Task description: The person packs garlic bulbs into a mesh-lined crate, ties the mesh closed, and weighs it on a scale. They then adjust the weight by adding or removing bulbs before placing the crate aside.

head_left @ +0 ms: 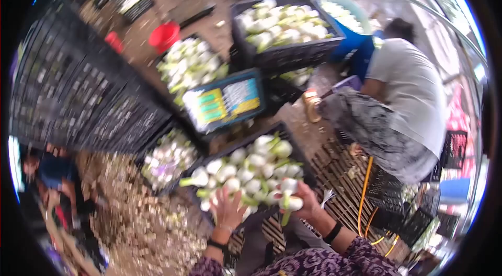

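A black crate [300, 158] in front of me is heaped with white bulbs with green stalks [251, 169]. My left hand [227, 209] lies spread on the near side of the heap, fingers apart, touching bulbs. My right hand [306, 200] grips a white bulb [291, 200] at the heap's near right edge; its green stalk points down. Both wrists carry dark bands, and purple patterned sleeves show at the bottom.
More black crates of bulbs [285, 27] stand further off, one [170, 158] at the left. A labelled box [225, 101] lies in the middle. A person in a grey shirt [410, 95] sits at right. Red buckets [163, 35], stacked empty crates [78, 93] and trimmings [141, 218] lie around.
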{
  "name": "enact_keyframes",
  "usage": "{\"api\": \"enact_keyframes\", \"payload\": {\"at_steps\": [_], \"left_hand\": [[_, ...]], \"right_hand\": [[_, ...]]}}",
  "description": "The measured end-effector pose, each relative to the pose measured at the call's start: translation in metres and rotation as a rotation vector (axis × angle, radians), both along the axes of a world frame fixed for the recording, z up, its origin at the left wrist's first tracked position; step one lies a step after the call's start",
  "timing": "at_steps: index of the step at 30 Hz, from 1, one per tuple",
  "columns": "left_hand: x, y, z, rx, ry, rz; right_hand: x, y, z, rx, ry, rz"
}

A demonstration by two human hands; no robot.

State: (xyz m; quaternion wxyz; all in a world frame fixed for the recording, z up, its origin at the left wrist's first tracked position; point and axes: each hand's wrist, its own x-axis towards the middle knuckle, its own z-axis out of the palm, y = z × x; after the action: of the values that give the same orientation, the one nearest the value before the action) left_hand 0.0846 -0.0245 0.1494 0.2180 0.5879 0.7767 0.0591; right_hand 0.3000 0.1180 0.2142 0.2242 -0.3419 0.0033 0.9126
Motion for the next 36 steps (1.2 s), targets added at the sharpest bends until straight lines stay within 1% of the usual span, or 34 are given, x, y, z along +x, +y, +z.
{"api": "enact_keyframes", "payload": {"at_steps": [1,3,4,5,8,9,10,11,12,13,14,15,17,19,20,21,22,23,25,27,28,29,30,31,32,33,34,35,36], "left_hand": [[0.005,0.011,0.012,0.024,-0.034,0.051],[0.014,0.022,0.004,0.011,-0.018,0.114],[0.015,0.021,-0.013,-0.066,0.01,0.112],[0.013,0.02,-0.018,-0.043,0.041,0.11],[0.011,0.015,-0.032,-0.013,0.103,0.105],[0.011,0.016,-0.034,-0.006,0.105,0.101],[0.013,0.017,-0.035,0.006,0.132,0.099],[0.014,0.018,-0.036,0.02,0.161,0.098],[0.014,0.017,-0.037,0.028,0.172,0.092],[0.012,0.017,-0.038,0.038,0.18,0.09],[0.011,0.016,-0.038,-0.002,0.143,0.105],[0.011,0.017,-0.037,-0.04,0.104,0.123],[0.009,0.027,-0.035,-0.016,0.122,0.128],[0.012,0.018,-0.04,-0.015,0.106,0.093],[0.011,0.021,-0.034,0.087,0.119,0.058],[0.009,0.014,-0.045,0.117,0.099,0.069],[0.004,0.01,-0.066,0.248,0.029,0.062],[0.004,0.021,-0.051,0.141,0.192,0.049],[0.007,0.025,-0.043,0.132,0.22,0.053],[0.007,0.033,-0.027,0.056,0.159,0.072],[0.005,0.031,-0.024,0.081,0.078,0.075],[0.0,0.029,-0.014,0.075,0.086,0.093],[-0.002,0.024,0.0,0.192,0.043,0.227],[-0.005,0.015,0.007,0.306,0.003,0.356],[-0.013,0.003,0.004,0.389,0.148,0.477],[-0.022,-0.001,0.001,0.512,0.05,0.717],[-0.038,-0.006,-0.005,0.371,0.079,0.845],[-0.05,-0.012,-0.011,0.223,0.104,0.974],[-0.062,-0.007,-0.014,0.189,0.058,1.006]], "right_hand": [[0.0,0.005,-0.006,-0.011,0.029,-0.035],[-0.002,0.013,-0.004,-0.056,0.038,-0.079],[-0.004,0.02,0.002,-0.028,0.017,-0.087],[-0.005,0.028,-0.001,-0.009,0.133,-0.113],[-0.02,0.085,0.044,0.039,-0.029,-0.25],[-0.023,0.114,0.049,0.121,-0.059,-0.339],[-0.025,0.155,0.061,0.302,0.035,-0.349],[-0.024,0.199,0.092,0.702,-0.058,-0.279],[-0.027,0.251,0.115,0.819,-0.132,-0.369],[-0.017,0.32,0.113,0.974,0.009,-0.4],[-0.008,0.382,0.122,0.903,0.072,-0.523],[-0.025,0.403,0.17,0.389,-0.088,-0.966],[-0.031,0.452,0.169,0.34,-0.51,-0.939],[-0.031,0.437,0.144,0.816,-0.348,-0.567],[-0.039,0.401,0.145,0.938,-0.239,-0.432],[-0.046,0.365,0.135,0.973,-0.228,-0.314],[-0.046,0.324,0.098,0.976,-0.22,-0.178],[-0.05,0.294,0.075,1.023,-0.186,-0.058],[-0.053,0.232,0.033,0.976,-0.547,0.168],[-0.06,0.179,-0.015,1.053,-0.544,0.262],[-0.062,0.168,-0.028,1.313,-0.667,0.389],[-0.065,0.162,-0.039,1.577,-0.787,0.511],[-0.071,0.151,-0.05,1.778,-0.841,0.488],[-0.077,0.14,-0.059,1.769,-0.823,0.502],[-0.082,0.129,-0.066,1.824,-0.85,0.49],[-0.086,0.122,-0.069,1.889,-0.879,0.472],[-0.088,0.116,-0.07,1.982,-0.9,0.395],[-0.088,0.119,-0.073,1.99,-0.891,0.405],[-0.086,0.125,-0.076,1.915,-0.806,0.332]]}}
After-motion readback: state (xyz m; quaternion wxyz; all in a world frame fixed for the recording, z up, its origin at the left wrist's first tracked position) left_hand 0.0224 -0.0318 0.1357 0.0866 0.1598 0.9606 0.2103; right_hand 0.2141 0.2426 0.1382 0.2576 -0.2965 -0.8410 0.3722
